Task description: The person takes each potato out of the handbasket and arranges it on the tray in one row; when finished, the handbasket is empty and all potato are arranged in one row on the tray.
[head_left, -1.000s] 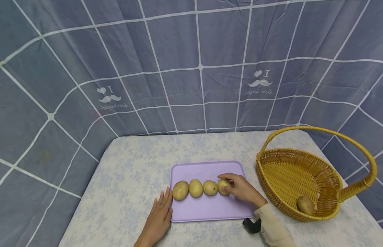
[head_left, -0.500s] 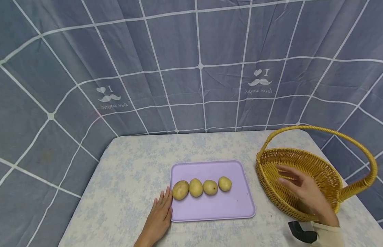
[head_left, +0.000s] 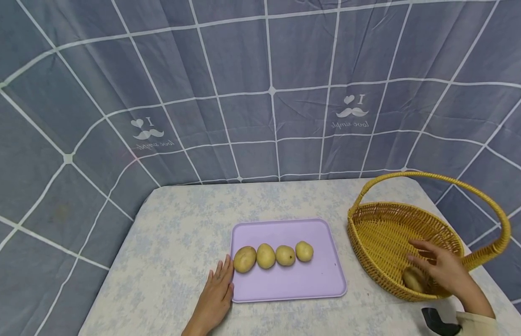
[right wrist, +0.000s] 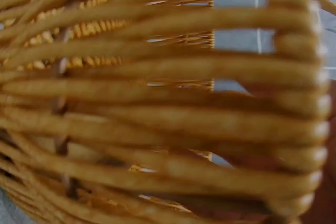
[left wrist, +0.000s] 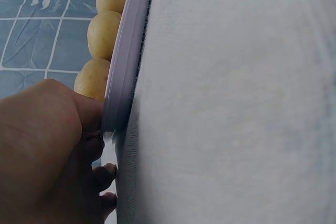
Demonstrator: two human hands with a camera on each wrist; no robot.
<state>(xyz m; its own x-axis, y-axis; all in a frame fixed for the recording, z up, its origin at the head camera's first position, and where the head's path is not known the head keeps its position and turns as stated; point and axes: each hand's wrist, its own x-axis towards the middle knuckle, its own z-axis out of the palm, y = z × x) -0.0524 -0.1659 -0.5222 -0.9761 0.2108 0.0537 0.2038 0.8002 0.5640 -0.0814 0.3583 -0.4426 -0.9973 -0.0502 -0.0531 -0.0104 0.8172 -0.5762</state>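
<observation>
Several potatoes (head_left: 266,256) lie in a row on a lilac tray (head_left: 290,285), the largest at the left and the smallest at the right. My left hand (head_left: 214,296) rests flat against the tray's left edge, its fingers stretched forward. In the left wrist view, the thumb of that left hand (left wrist: 37,140) touches the tray rim (left wrist: 123,61). Inside the yellow wicker basket, my right hand (head_left: 447,270) reaches over the wall beside one potato (head_left: 413,280), fingers apart. Whether it touches that potato I cannot tell. Basket weave (right wrist: 157,98) hides most of the hand in the right wrist view.
The wicker basket (head_left: 361,252) stands right of the tray, its tall arched handle (head_left: 437,175) rising over the right side. A pale flowered cloth (head_left: 172,233) covers the table. Behind and beside it hangs a blue-grey checked curtain (head_left: 239,116).
My right hand has let go of the smallest potato on the tray, moved right to the basket and lowered into it near the potato there. The left hand has stayed put.
</observation>
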